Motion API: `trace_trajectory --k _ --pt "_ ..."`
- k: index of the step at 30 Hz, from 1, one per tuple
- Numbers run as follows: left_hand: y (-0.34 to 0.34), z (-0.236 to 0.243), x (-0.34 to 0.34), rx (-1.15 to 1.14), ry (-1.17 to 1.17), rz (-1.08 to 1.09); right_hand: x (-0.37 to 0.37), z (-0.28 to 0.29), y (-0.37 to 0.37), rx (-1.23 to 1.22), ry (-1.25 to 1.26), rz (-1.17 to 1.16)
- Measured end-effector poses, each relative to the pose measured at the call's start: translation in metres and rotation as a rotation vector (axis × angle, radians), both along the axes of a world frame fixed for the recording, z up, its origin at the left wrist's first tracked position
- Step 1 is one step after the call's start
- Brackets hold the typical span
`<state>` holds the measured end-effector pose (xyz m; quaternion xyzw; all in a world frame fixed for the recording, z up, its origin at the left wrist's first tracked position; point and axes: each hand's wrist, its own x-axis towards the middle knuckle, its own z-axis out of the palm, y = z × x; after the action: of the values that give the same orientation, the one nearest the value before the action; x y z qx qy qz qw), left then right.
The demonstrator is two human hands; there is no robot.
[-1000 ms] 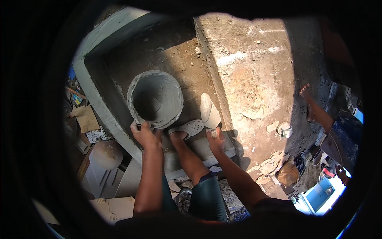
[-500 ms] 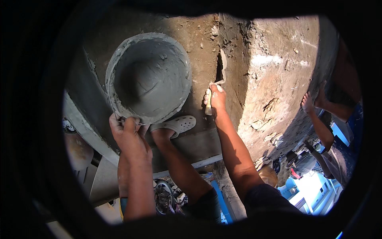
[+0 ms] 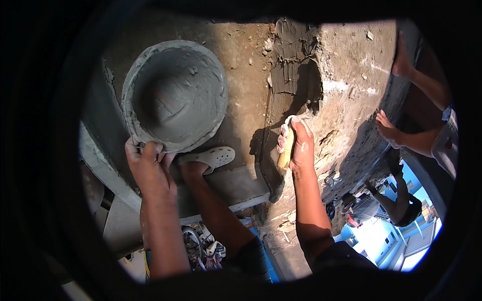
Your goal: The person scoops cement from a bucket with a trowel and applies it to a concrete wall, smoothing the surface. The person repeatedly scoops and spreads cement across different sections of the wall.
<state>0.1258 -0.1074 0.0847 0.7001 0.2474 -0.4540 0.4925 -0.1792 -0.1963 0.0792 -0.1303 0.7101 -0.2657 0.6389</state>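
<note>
A round bucket (image 3: 127, 95), caked with grey mortar, stands to the left. Wet mortar (image 3: 188, 108) coats its inside. My left hand (image 3: 152, 170) pinches its near rim, thumb on top and fingers below. In my right hand (image 3: 303, 150) is a trowel, its pale wooden handle (image 3: 285, 154) wrapped by my fingers. The blade points away from me against the edge of the rough masonry and is mostly lost in shadow and mortar. Just beyond it, a strip of smeared dark mortar (image 3: 291, 47) runs along the corner.
My foot in a pale clog (image 3: 219, 157) rests beside the bucket. Sunlit rough masonry (image 3: 346, 100) rises on the right. Another person's bare feet (image 3: 389, 131) are at the far right, with a further person (image 3: 404, 200) below. A spoked wheel (image 3: 192, 241) shows under the ledge.
My right hand has moved right and a little nearer with the trowel, from the corner crack to the masonry edge. My left hand still grips the bucket rim; the view has shifted.
</note>
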Motion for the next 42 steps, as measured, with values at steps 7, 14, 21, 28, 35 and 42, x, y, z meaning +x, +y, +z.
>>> trace_trajectory --k 7,14,21,28,35,42 --pt "-0.003 -0.007 -0.011 0.073 -0.008 -0.051 0.035 -0.064 -0.010 0.124 0.175 0.232" --pt "-0.010 0.000 -0.001 0.017 0.001 -0.062 0.027 -0.073 -0.041 -0.024 0.049 0.037" --pt "-0.010 -0.006 0.013 -0.005 -0.013 -0.068 0.023 -0.022 -0.021 -0.013 0.135 0.047" --pt "-0.021 0.001 0.008 -0.003 0.001 0.035 -0.027 -0.100 0.066 0.131 0.400 0.408" --pt "-0.026 0.009 -0.003 0.052 -0.054 -0.111 0.000 -0.214 0.027 0.038 0.284 0.147" --pt "-0.027 0.009 -0.015 0.042 -0.075 -0.178 0.004 -0.175 0.024 -0.162 0.407 0.099"
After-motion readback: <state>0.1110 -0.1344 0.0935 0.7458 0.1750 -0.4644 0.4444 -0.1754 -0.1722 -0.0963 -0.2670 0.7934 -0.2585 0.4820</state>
